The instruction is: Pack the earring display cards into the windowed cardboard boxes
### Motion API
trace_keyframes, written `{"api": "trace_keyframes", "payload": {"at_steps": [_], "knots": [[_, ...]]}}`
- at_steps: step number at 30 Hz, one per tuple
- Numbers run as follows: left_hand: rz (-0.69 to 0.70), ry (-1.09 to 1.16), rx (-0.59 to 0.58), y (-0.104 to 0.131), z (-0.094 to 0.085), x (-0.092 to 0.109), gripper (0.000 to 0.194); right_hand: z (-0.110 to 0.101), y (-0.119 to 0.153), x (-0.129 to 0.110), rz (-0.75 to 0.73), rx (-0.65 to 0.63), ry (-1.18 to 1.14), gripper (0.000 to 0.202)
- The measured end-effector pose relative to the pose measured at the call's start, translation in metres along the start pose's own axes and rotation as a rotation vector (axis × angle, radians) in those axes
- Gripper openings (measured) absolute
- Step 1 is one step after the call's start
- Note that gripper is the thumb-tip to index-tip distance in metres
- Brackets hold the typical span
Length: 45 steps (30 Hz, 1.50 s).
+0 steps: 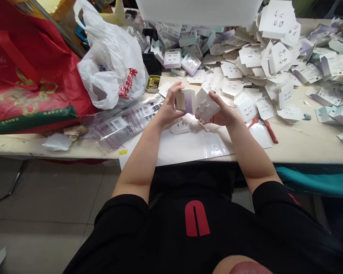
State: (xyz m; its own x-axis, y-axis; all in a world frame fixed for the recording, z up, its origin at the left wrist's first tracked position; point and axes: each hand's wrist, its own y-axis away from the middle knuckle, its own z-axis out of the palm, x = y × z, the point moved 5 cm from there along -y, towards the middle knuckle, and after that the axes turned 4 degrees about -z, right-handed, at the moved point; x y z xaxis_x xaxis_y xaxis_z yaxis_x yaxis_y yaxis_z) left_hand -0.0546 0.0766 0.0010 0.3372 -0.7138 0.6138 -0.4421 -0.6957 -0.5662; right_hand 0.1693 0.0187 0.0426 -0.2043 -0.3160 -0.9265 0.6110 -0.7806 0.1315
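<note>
Over the table's front part, my left hand (170,105) is closed on a small open box (186,101) with a purple panel and a window. My right hand (223,112) holds a white card (206,105) carrying small metallic earrings, tilted and close to the right side of the box. Beneath both hands lies a white sheet (174,148) with a clear, shiny packet (215,149) near its front edge. More white earring cards (248,107) lie just beyond and right of my right hand.
Clear plastic bags (122,123), a white plastic bag (111,57) and a red bag (31,72) occupy the left. A small tin (153,83) holds gold pieces. Red-handled pliers (270,131) lie right. Boxes (335,68) are piled at far right.
</note>
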Motion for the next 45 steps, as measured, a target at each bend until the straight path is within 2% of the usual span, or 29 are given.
{"api": "trace_keyframes", "payload": {"at_steps": [3, 7, 9, 14, 18, 23, 28, 33, 37, 41, 45], "knots": [[0.11, -0.108, 0.043, -0.001, -0.002, 0.005, 0.085, -0.001, 0.0, 0.004, 0.066, -0.044, 0.048, 0.067], [0.158, -0.16, 0.05, -0.001, -0.004, 0.012, 0.075, -0.001, 0.001, 0.005, 0.085, -0.072, 0.128, 0.059], [0.176, -0.167, 0.053, -0.001, -0.004, 0.014, 0.076, -0.002, 0.001, 0.004, 0.097, -0.076, 0.156, 0.058], [0.219, -0.198, 0.048, -0.002, 0.0, 0.023, 0.081, -0.006, 0.0, 0.005, 0.121, -0.11, 0.163, 0.073], [0.281, -0.262, 0.02, -0.003, 0.004, 0.033, 0.08, -0.01, 0.0, 0.01, 0.146, -0.089, 0.171, 0.066], [0.295, -0.337, 0.018, -0.006, 0.006, 0.035, 0.08, -0.011, 0.002, 0.011, 0.166, -0.095, 0.207, 0.057], [0.3, -0.36, 0.045, -0.005, 0.011, 0.039, 0.077, -0.007, 0.004, 0.01, 0.195, -0.208, 0.265, 0.053], [0.261, -0.37, 0.048, -0.003, 0.012, 0.038, 0.076, -0.005, 0.002, 0.008, 0.159, -0.189, 0.263, 0.048], [0.273, -0.348, 0.022, -0.004, 0.013, 0.035, 0.072, -0.008, 0.001, 0.013, 0.197, -0.23, 0.246, 0.052], [0.283, -0.308, 0.012, -0.008, 0.013, 0.031, 0.071, -0.013, 0.0, 0.014, 0.164, -0.227, 0.23, 0.055], [0.262, -0.284, 0.033, -0.011, 0.013, 0.031, 0.058, -0.013, 0.003, 0.01, 0.157, -0.183, 0.242, 0.046]]}}
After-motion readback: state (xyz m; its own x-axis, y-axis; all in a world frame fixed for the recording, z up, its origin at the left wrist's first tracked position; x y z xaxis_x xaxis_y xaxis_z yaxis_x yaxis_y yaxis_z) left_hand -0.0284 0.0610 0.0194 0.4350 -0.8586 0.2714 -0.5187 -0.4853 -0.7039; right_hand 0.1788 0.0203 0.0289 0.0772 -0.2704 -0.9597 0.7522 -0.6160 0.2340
